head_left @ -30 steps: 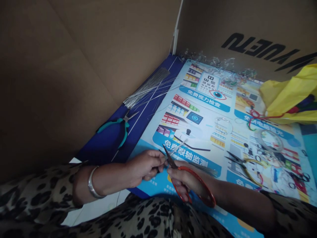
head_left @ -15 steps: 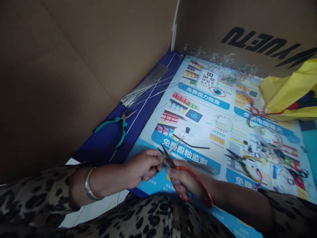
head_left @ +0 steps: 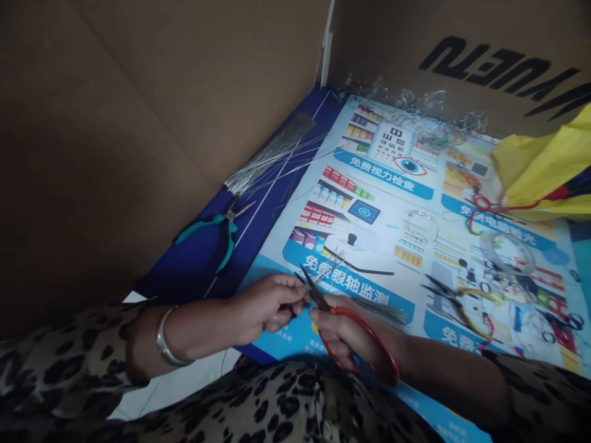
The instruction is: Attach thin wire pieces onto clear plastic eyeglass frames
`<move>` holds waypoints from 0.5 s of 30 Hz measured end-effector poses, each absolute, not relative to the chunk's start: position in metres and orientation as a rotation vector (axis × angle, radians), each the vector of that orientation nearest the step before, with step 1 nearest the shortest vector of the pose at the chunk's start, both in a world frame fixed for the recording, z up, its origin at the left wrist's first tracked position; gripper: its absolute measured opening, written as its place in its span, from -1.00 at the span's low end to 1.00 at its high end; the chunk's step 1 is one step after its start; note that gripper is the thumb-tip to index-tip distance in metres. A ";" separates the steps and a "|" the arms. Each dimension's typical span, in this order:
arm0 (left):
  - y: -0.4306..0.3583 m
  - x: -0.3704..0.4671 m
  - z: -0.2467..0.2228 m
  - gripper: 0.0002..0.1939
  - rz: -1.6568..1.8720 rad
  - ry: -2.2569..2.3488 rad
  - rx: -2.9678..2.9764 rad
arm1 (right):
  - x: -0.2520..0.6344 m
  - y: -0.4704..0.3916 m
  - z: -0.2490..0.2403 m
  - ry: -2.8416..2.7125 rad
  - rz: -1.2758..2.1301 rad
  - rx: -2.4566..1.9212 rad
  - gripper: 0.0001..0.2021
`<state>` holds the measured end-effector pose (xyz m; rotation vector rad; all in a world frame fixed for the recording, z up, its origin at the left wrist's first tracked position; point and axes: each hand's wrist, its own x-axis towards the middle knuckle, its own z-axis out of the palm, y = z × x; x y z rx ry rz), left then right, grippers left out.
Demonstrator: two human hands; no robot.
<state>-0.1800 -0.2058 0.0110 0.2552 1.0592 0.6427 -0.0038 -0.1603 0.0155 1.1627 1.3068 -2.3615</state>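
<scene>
now, red-handled scissors [head_left: 362, 338] in right hand [head_left: 341, 329].

Shows orange-red on the scissors [head_left: 324, 303], silver on the wires [head_left: 272, 157], teal on one pair of pliers [head_left: 229, 237]. Has dark leopard spots on tan sleeves [head_left: 60, 363], black lettering [head_left: 503, 72] on brown cardboard [head_left: 161, 92].

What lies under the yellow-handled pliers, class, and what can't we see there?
The printed sheet lies under the yellow-handled pliers; its pictures show around them and between the handles. The print directly beneath the metal and grips is covered.
</scene>
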 end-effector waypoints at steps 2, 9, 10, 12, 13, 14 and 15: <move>-0.205 -0.181 0.010 -0.89 0.633 1.052 0.265 | -0.003 -0.159 0.016 1.314 -2.354 1.163 -0.74; -0.203 -0.186 0.012 -0.86 0.572 1.055 0.345 | -0.017 -0.143 0.047 1.517 -1.986 1.053 -0.63; -0.203 -0.187 0.013 -0.86 0.560 1.058 0.355 | -0.019 -0.141 0.053 1.517 -1.954 1.048 -0.62; -0.203 -0.188 0.015 -0.88 0.546 1.062 0.372 | -0.022 -0.138 0.060 1.502 -1.936 1.051 -0.64; -0.202 -0.188 0.016 -0.88 0.544 1.064 0.378 | -0.022 -0.138 0.061 1.495 -1.934 1.050 -0.65; -0.202 -0.188 0.016 -0.89 0.540 1.067 0.382 | -0.022 -0.138 0.061 1.492 -1.935 1.046 -0.65; -0.203 -0.188 0.016 -0.89 0.537 1.070 0.384 | -0.022 -0.139 0.059 1.488 -1.948 1.044 -0.65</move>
